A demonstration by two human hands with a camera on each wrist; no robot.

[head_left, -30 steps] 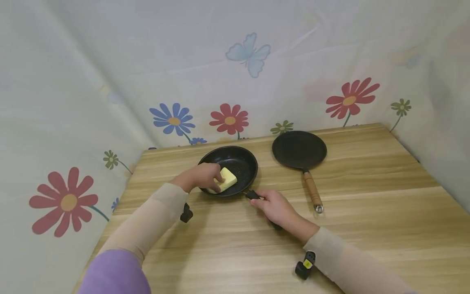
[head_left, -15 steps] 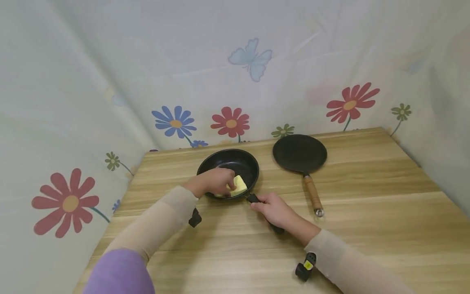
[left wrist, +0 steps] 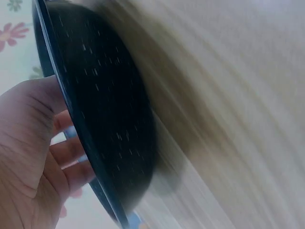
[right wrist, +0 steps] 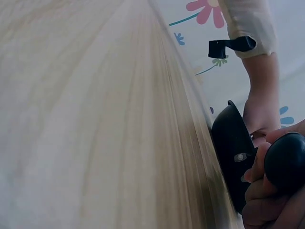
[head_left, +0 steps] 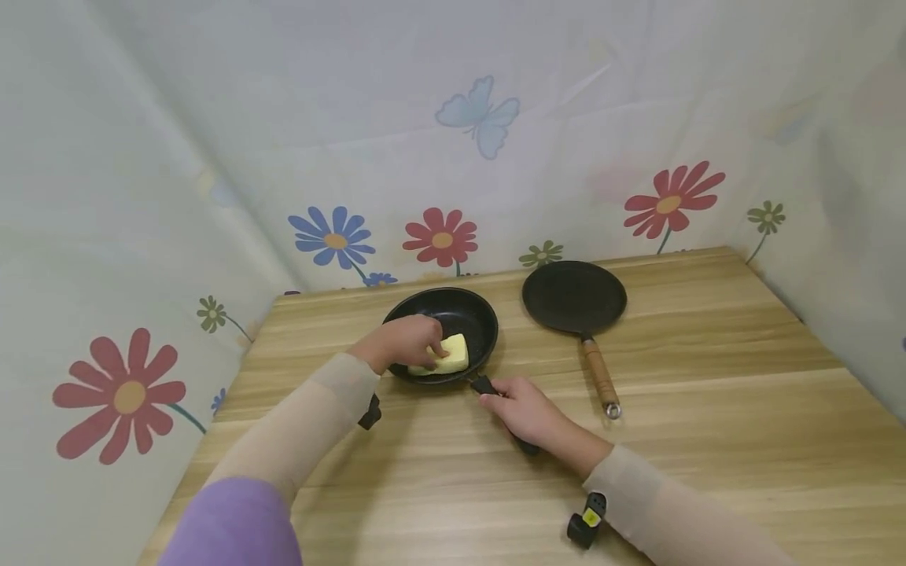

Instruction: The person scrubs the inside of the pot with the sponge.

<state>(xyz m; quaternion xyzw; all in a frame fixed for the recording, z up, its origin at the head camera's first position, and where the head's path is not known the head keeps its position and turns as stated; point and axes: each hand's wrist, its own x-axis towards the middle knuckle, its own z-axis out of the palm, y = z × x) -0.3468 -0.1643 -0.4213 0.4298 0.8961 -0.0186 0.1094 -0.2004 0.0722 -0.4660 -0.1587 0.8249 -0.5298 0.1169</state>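
A black frying pan (head_left: 470,314) with a speckled coating stands on the wooden table, its handle toward the person. Inside it, my left hand (head_left: 406,342) grips a pale yellow sponge (head_left: 454,355) flat against the pan's near inner side. From the left wrist view, the pan's outer wall (left wrist: 109,109) hides the sponge and most fingertips. My right hand (head_left: 531,413) holds the black pan handle (head_left: 484,385), fingers wrapped around it. The right wrist view shows the handle's rounded end (right wrist: 288,160) poking out of that grip.
To the right of the frying pan lies a flat black crepe pan (head_left: 575,297) with a wooden handle (head_left: 602,377). The wooden table (head_left: 708,440) meets a flower-printed curtain (head_left: 368,118) along its back and sides.
The left hand and sponge moved right along the pan's near side, then slightly back left. The right hand keeps its hold on the handle.
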